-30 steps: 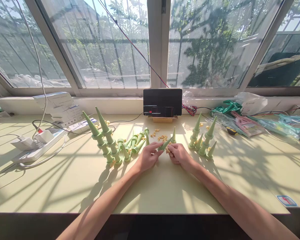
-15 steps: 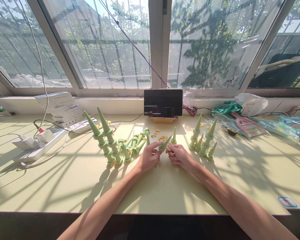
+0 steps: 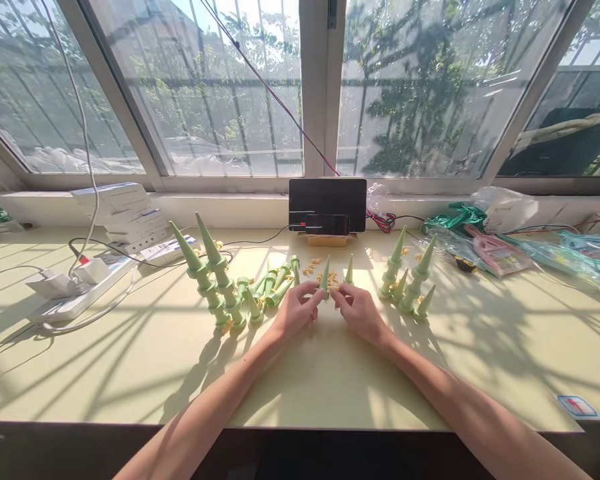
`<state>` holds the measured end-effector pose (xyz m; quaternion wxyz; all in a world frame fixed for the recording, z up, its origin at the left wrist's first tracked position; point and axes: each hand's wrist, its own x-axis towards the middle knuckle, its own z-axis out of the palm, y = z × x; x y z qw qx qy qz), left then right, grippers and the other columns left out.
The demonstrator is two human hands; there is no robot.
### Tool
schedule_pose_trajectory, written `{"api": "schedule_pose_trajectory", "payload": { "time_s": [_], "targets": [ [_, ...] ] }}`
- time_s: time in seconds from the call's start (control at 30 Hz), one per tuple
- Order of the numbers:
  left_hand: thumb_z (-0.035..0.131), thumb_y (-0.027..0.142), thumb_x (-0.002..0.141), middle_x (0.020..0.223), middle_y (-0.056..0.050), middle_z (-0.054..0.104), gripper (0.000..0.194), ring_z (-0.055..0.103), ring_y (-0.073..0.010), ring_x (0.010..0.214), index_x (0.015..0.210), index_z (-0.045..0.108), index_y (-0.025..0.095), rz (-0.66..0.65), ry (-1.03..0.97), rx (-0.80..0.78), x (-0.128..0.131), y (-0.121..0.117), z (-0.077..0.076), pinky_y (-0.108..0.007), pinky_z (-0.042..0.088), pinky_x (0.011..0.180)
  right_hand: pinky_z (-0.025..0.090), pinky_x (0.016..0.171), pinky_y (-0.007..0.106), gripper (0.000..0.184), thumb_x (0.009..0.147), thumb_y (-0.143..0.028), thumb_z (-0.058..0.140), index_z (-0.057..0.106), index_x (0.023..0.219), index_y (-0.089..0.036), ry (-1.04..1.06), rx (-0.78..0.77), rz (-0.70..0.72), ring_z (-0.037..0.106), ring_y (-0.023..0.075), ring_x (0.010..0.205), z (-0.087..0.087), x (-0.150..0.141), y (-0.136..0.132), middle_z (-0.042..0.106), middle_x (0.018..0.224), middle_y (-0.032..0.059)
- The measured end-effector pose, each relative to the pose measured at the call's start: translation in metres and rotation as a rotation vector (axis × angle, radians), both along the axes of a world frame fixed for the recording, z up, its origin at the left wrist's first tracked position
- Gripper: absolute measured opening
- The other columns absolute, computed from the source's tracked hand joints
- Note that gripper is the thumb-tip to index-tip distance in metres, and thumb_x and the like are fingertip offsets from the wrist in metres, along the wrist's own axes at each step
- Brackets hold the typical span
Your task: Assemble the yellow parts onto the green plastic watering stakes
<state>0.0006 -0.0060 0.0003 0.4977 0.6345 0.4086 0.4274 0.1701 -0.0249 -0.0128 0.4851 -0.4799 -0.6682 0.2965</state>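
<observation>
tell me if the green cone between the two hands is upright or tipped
Upright: the green cone has its tip pointing up.

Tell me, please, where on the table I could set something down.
Bare tabletop shows between the left forearm and right forearm; between the power strip and tall green stacks; and between right forearm and sticker. It is crowded beyond the left hand and right hand, with yellow pieces.

Head-worn view, facing forward and down over a table, window ahead, distance perhaps moderate
</observation>
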Motion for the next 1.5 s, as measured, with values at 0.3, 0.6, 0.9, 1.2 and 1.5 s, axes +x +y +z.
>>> {"api": "schedule_pose_trajectory", "payload": {
  "time_s": [0.3, 0.6, 0.9, 1.2, 1.5],
  "targets": [
    [0.074, 0.057, 0.074, 0.077, -0.003, 0.065, 0.057, 0.053, -0.0079, 0.044, 0.105, 0.063, 0.011, -0.049, -0.061, -0.071, -0.001, 0.000, 0.002, -0.023, 0.043, 0.038, 0.034, 0.054, 0.026, 0.043, 0.095, -0.050, 0.049, 0.049, 0.063, -0.020, -0.045, 0.045, -0.070, 0.045, 0.0122, 0.053, 0.000, 0.000, 0.001, 0.053, 0.059, -0.0009],
    [0.077, 0.057, 0.072, 0.079, -0.004, 0.067, 0.057, 0.054, -0.0080, 0.046, 0.106, 0.062, 0.014, -0.119, -0.080, -0.099, 0.000, -0.003, 0.005, -0.021, 0.042, 0.039, 0.034, 0.054, 0.026, 0.049, 0.097, -0.053, 0.044, 0.051, 0.061, -0.020, -0.023, 0.068, -0.099, 0.045, 0.0124, 0.052, 0.000, 0.001, 0.001, 0.052, 0.056, -0.0007],
    [0.072, 0.053, 0.079, 0.081, -0.004, 0.067, 0.045, 0.054, -0.0084, 0.049, 0.103, 0.061, 0.016, -0.119, 0.048, 0.044, -0.001, -0.005, 0.003, -0.021, 0.041, 0.040, 0.032, 0.052, 0.026, 0.048, 0.094, -0.053, 0.046, 0.050, 0.061, -0.020, 0.012, 0.024, -0.082, 0.041, 0.0118, 0.051, -0.001, 0.002, 0.002, 0.047, 0.054, -0.0019],
    [0.069, 0.049, 0.082, 0.098, -0.006, 0.068, 0.041, 0.058, -0.0088, 0.054, 0.109, 0.060, 0.019, -0.046, 0.182, 0.201, -0.004, -0.002, -0.008, -0.022, 0.044, 0.046, 0.027, 0.049, 0.026, 0.049, 0.091, -0.056, 0.048, 0.060, 0.063, -0.017, 0.029, -0.026, -0.081, 0.034, 0.0121, 0.050, -0.005, 0.002, 0.004, 0.037, 0.049, -0.0034],
    [0.069, 0.043, 0.083, 0.097, -0.005, 0.069, 0.033, 0.054, -0.0077, 0.052, 0.105, 0.061, 0.020, 0.000, 0.204, 0.288, -0.001, -0.002, -0.013, -0.022, 0.044, 0.048, 0.023, 0.051, 0.026, 0.046, 0.090, -0.050, 0.050, 0.058, 0.059, -0.017, 0.023, -0.022, -0.093, 0.030, 0.0110, 0.052, -0.004, 0.003, 0.004, 0.034, 0.052, -0.0038]
  ]
}}
